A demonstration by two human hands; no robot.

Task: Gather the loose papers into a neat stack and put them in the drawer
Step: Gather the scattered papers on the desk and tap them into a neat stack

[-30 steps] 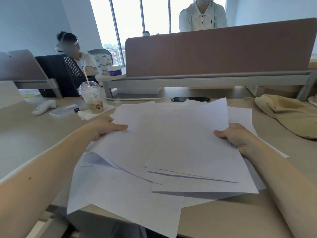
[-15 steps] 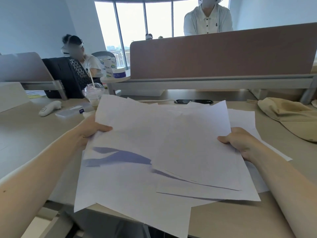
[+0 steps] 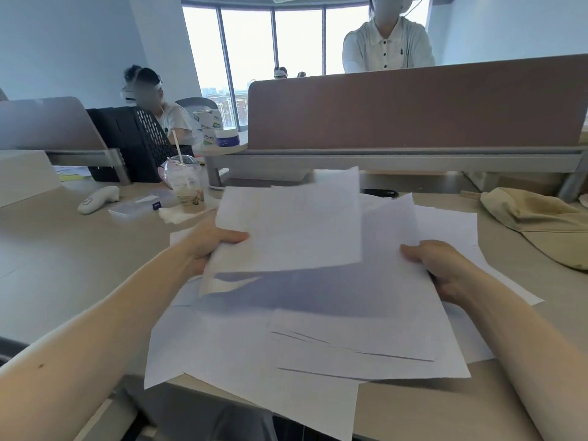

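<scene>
Several loose white papers (image 3: 334,319) lie fanned out over the front of the beige desk (image 3: 70,256), some hanging past its near edge. My left hand (image 3: 210,241) grips the left edge of a few sheets (image 3: 286,227) and holds them tilted up off the pile, thumb on top. My right hand (image 3: 440,268) rests on the right side of the pile, fingers curled over the edge of the sheets. No drawer is visible.
A plastic cup with a straw (image 3: 186,189) stands on a napkin at the back left, beside a flat box (image 3: 135,206) and a white controller (image 3: 97,198). A black phone (image 3: 381,194) lies behind the papers, a tan cap (image 3: 541,224) at right. A brown partition (image 3: 413,106) closes the back; people sit beyond.
My left hand has lifted its sheets higher and swung them toward the middle, above the pile. My right hand stays on the right edge of the papers.
</scene>
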